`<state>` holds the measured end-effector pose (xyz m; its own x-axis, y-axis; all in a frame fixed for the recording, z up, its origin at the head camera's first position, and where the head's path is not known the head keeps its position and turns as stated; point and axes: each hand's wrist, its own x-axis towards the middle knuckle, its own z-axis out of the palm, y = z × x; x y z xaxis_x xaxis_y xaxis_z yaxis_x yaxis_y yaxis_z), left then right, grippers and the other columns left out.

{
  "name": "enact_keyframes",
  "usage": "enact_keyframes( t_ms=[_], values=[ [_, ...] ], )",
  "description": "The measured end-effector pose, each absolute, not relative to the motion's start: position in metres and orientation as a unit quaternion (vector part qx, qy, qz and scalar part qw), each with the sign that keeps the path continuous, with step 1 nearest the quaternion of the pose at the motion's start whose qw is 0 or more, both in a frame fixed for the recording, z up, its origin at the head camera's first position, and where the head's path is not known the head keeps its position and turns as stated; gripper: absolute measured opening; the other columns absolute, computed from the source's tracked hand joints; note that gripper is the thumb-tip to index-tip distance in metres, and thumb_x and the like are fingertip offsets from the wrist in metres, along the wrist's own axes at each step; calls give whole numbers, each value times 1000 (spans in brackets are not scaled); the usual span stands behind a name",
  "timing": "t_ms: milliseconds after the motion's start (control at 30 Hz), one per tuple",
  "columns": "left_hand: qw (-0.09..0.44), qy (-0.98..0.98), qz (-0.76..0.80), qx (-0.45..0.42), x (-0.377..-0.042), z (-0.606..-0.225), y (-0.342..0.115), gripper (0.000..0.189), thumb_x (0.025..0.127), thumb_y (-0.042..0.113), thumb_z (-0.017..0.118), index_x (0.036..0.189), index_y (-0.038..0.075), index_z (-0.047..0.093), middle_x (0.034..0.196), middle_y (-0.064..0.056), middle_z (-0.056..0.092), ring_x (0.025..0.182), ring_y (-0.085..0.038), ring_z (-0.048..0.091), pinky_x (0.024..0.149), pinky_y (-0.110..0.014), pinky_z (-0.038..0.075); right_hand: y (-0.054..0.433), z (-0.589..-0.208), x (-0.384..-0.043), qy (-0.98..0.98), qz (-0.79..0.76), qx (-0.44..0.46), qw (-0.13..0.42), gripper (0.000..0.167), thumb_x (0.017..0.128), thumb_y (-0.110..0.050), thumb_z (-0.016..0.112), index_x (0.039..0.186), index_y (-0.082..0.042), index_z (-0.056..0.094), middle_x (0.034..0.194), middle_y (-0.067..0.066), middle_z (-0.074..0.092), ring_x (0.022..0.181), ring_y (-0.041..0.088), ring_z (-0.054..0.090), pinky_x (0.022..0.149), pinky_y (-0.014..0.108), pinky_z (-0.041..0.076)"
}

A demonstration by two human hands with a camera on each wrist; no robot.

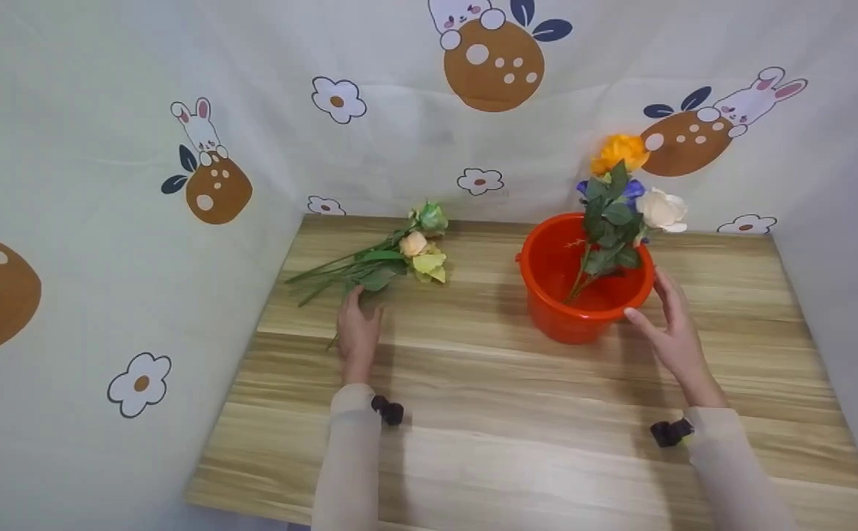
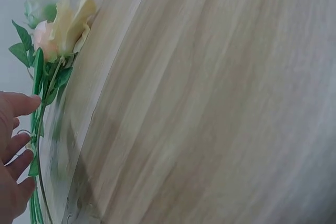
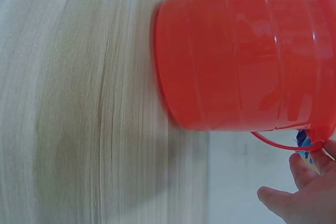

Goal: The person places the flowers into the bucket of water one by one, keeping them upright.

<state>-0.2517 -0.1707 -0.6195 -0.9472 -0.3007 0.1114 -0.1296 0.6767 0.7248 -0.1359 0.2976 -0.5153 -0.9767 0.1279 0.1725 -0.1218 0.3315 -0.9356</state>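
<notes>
A red bucket [image 1: 569,324] stands upright at the right of the table, holding several artificial flowers, among them an orange flower [image 1: 619,153], a white flower [image 1: 663,209] and a blue flower [image 1: 633,191]. My right hand [image 1: 676,335] is at its right side by the rim, thumb and fingers spread; the right wrist view shows fingers by the handle [image 3: 278,144]. On the left lie a green flower [image 1: 432,218], a peach flower [image 1: 414,244] and a yellow flower [image 2: 67,27]. My left hand [image 1: 360,332] is beside their stems, fingers apart; contact there is unclear.
The wood-grain table [image 1: 473,383] meets a pale printed cloth [image 1: 399,147] at the back and sides. Small black cameras [image 1: 388,411] sit at both wrists.
</notes>
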Motion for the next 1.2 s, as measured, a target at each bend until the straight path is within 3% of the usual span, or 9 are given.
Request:
enact_keyframes(
  t_ms=[300, 933, 1200],
  values=[
    [89, -912, -373, 145, -248, -621, -175, 48, 94, 21, 68, 139, 11, 53, 144, -15, 54, 133, -35, 52, 108, -48, 46, 297, -514, -136, -809, 578, -6, 103, 78, 93, -4, 67, 156, 2, 21, 163, 24, 19, 150, 44, 20, 123, 60, 14],
    [64, -917, -366, 146, -244, -619, -170, 28, 96, 19, 65, 124, 17, 69, 115, -5, 74, 106, -25, 69, 88, -43, 56, 300, -517, -137, -813, 570, -4, 116, 77, 93, -2, 67, 155, 4, 23, 163, 24, 20, 149, 44, 22, 123, 58, 16],
    [40, -913, -383, 138, -244, -618, -167, 26, 97, 18, 63, 121, 19, 71, 114, -2, 74, 105, -22, 68, 88, -41, 55, 306, -532, -143, -818, 565, -17, 109, 79, 93, -5, 67, 158, -4, 22, 165, 20, 18, 151, 40, 22, 127, 48, 15]
  ],
)
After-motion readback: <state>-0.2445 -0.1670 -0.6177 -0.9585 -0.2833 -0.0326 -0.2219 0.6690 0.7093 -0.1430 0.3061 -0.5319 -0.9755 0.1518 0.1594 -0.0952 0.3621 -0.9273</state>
